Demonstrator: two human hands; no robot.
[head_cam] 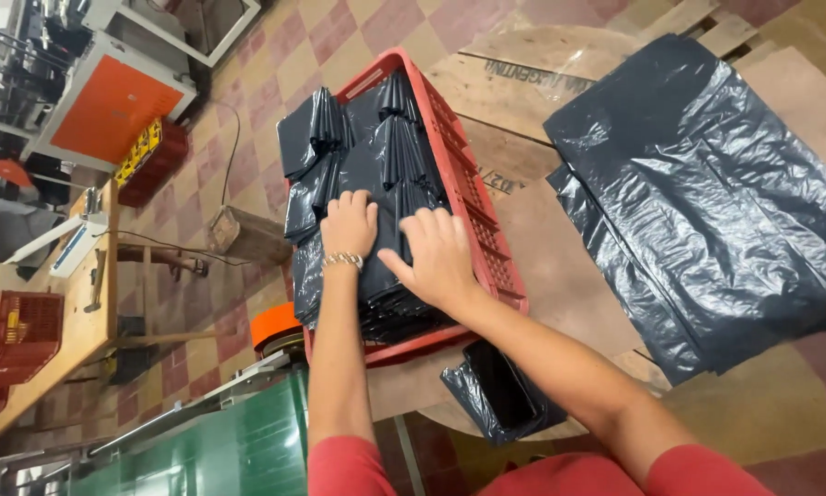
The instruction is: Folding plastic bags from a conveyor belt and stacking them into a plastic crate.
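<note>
A red plastic crate [473, 197] stands on a round wooden table and holds several stacks of folded black plastic bags [376, 147]. My left hand [349, 223], with a bracelet on its wrist, rests palm down on the near stack, fingers curled at its top edge. My right hand [438, 255] lies flat beside it on the same stack, fingers spread and pressing down. Neither hand grips anything that I can see. To the right a pile of flat black bags [707, 202] lies spread on the table.
A folded black bag [500, 390] hangs at the round wooden table's [532, 83] near edge. An orange roll [273, 323] and a green machine surface [220, 450] sit below left. A wooden bench [64, 321], another red crate [13, 335] and a white-and-orange machine [110, 101] stand on the checkered floor.
</note>
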